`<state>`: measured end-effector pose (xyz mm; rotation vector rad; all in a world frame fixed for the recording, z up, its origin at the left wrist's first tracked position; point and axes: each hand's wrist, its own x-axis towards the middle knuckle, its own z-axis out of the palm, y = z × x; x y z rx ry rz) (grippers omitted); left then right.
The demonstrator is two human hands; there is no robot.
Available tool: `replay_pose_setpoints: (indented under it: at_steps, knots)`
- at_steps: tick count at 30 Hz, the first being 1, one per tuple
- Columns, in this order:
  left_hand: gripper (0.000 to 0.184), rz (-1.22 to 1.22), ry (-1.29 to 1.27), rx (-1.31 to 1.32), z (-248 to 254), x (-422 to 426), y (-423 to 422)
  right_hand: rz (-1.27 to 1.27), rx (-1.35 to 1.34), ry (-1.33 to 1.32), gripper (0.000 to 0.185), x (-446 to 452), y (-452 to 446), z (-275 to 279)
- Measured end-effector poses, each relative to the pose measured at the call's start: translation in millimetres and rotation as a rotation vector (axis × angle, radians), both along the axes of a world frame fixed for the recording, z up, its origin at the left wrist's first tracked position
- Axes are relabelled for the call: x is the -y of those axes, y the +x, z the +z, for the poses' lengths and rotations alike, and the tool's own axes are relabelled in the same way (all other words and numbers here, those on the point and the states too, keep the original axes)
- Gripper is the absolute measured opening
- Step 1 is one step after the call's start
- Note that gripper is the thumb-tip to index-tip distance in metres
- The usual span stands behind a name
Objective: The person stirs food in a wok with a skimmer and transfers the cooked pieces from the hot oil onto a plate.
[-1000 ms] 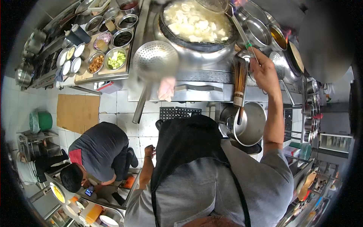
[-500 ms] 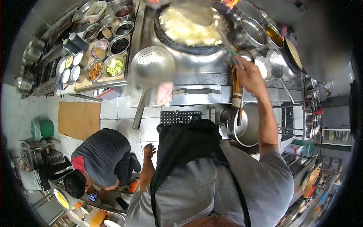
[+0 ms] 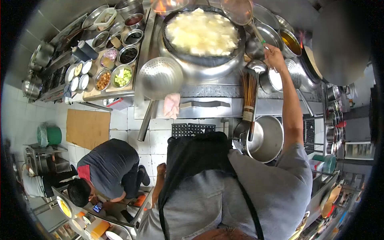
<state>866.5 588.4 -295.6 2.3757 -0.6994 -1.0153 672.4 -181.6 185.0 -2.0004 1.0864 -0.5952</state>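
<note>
Pale food [image 3: 202, 34] fills the wok [image 3: 203, 61]; the step looks like frying. Near the upper-right rim is 1 strainer [image 3: 237, 11], its handle [image 3: 256, 31] clamped in the right hand [image 3: 274, 57]. Well apart, the left hand [image 3: 161, 169] is beside the apron [image 3: 193, 158]; I cannot tell its grip. Dipping would call for a level strainer.

The right hand [image 3: 275, 58] holds up a strainer [image 3: 238, 11] by its handle [image 3: 257, 33] at the far right edge of the wok [image 3: 204, 61]. Pale pieces [image 3: 200, 34], too washed out to identify surely, fill it. The left hand [image 3: 161, 169] hangs beside the black apron [image 3: 196, 154].
</note>
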Motion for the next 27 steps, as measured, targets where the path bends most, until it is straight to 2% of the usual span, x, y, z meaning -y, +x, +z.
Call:
replay_pose_setpoints:
  at_steps: [1, 4, 9, 13, 18, 21, 24, 27]
  knots:
    - [0.024, 0.053, 0.002, -0.046, -12, -10, -4, 0.019, 0.06, 0.07, 0.036, 14, -1, -6]
    - [0.025, 0.138, 0.011, -0.123, -1, -9, -15, 0.118, 0.008, 0.102, 0.037, 50, 5, -18]
    - [0.026, 0.19, 0.019, -0.169, 18, -12, -32, 0.241, -0.184, 0.098, 0.037, 46, 48, 29]
    - [0.027, 0.204, 0.026, -0.185, 26, -9, -45, 0.419, -0.282, -0.305, 0.035, 75, 59, 25]
    - [0.029, 0.193, 0.027, -0.188, 37, -1, -59, 0.466, -0.469, -0.793, 0.034, 22, 38, 73]
    - [0.03, 0.17, 0.027, -0.184, 41, 2, -64, 0.573, -0.383, -0.807, 0.033, 10, 1, 100]
    - [0.032, 0.085, 0.013, -0.142, 50, 9, -63, 0.508, -0.242, -0.757, 0.03, 17, -23, 102]
    - [0.034, -0.066, -0.07, -0.016, 63, 24, -46, 0.363, -0.336, -0.622, 0.029, 25, -22, 96]
